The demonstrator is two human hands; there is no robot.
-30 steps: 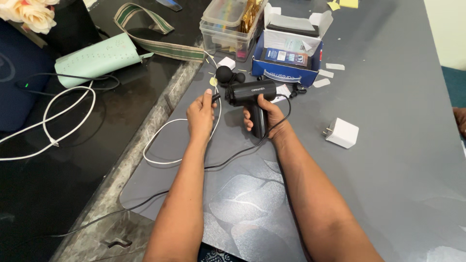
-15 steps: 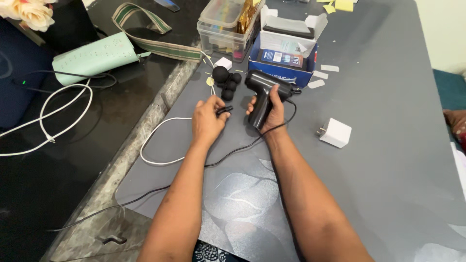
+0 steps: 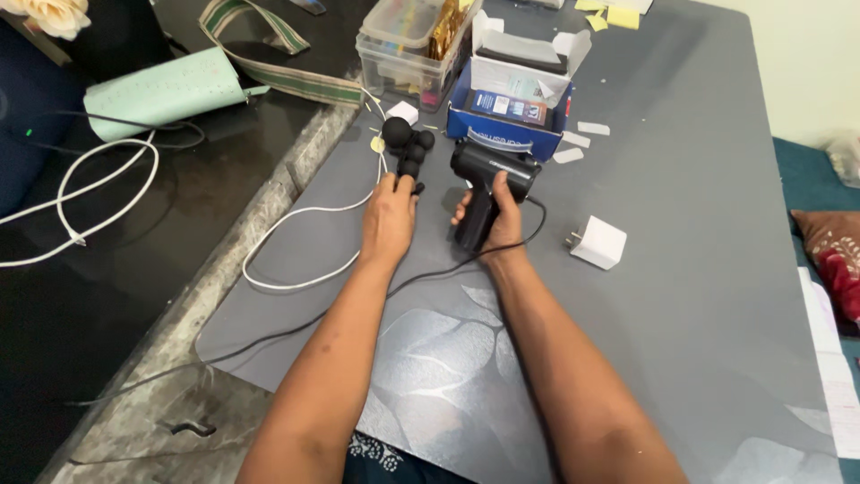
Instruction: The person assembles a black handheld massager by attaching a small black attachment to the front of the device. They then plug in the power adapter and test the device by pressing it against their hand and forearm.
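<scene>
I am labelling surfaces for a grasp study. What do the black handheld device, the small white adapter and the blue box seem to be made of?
The black handheld device, gripped by the right hand, looks like matte plastic, with a dull, even sheen. The small white adapter seems to be smooth hard plastic, with crisp edges. The blue box appears to be printed cardboard, judging by its folded flaps.

A single view is given, taken from a camera worn on the head. The grey desk (image 3: 699,269) is looked down on steeply from its near edge, toward its far edge. Both forearms are seen running up from the bottom of the frame, and the hands are caught near mid-frame at close range. The desk's left edge is included; no second view is offered.
</scene>
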